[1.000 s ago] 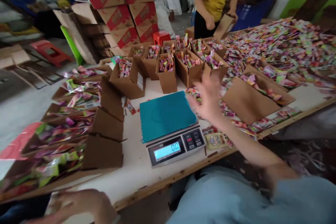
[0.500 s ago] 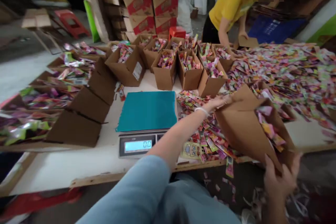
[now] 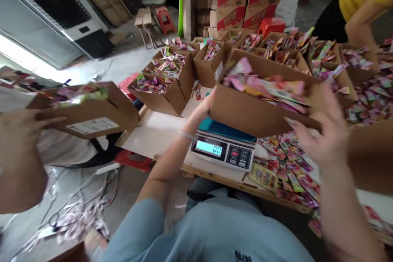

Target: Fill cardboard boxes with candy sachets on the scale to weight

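A cardboard box (image 3: 245, 108) of loose packets (image 3: 270, 86) is held over the scale (image 3: 223, 150), covering most of its plate; any contact is hidden. The right hand (image 3: 325, 131) clasps the right end; the left hand (image 3: 206, 106) meets the left end, its fingers out of sight, so how closed it is can't be told. The load looks fairly light, the walls bendable and the packets slippery, favouring support low at both ends. Blur smears the packet print; a co-worker's hand (image 3: 21, 131) is cut off at the left edge.
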`<state>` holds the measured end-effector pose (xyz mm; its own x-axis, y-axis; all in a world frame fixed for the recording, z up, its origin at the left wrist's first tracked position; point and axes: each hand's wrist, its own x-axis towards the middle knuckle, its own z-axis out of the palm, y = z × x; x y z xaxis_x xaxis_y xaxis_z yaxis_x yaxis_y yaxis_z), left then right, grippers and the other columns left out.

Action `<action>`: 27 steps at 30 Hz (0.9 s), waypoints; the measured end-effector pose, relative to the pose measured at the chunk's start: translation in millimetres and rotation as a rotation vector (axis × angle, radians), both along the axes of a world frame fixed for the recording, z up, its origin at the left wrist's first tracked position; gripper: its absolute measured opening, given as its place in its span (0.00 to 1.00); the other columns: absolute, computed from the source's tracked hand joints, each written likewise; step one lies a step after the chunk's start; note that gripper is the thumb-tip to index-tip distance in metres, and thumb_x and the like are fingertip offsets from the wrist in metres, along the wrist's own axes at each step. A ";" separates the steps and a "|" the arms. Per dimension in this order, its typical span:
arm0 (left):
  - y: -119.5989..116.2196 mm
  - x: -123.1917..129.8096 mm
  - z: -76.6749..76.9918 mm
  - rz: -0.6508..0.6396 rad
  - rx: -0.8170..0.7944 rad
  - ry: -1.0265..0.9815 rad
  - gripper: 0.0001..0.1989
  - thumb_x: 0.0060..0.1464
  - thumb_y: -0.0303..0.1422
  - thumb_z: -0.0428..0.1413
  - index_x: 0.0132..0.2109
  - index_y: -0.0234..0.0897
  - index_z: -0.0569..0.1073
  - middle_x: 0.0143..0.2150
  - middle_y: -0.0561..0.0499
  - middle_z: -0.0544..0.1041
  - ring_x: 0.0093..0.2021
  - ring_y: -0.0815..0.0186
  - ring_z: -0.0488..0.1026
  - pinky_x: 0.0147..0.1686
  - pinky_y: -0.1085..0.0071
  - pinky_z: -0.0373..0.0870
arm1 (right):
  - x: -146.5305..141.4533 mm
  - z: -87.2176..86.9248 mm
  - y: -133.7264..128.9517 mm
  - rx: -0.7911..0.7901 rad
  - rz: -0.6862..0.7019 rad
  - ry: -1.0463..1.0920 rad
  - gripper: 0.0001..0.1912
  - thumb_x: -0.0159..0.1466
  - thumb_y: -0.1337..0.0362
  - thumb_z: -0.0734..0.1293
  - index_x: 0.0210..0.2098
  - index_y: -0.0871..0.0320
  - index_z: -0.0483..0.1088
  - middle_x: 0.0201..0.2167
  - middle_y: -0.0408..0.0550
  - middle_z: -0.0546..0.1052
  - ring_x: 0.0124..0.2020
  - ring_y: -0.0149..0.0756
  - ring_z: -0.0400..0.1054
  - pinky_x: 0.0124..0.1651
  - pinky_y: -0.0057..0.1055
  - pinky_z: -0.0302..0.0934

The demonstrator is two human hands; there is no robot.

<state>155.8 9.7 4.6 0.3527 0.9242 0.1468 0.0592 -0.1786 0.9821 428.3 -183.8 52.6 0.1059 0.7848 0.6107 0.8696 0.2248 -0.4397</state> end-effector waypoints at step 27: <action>-11.8 -139.8 14.8 0.229 0.063 -0.288 0.29 0.61 0.56 0.62 0.62 0.47 0.76 0.65 0.44 0.77 0.65 0.54 0.76 0.58 0.64 0.78 | 78.1 -166.3 14.1 -0.883 -0.324 -0.491 0.30 0.75 0.53 0.52 0.67 0.61 0.66 0.58 0.74 0.69 0.60 0.62 0.66 0.53 0.53 0.63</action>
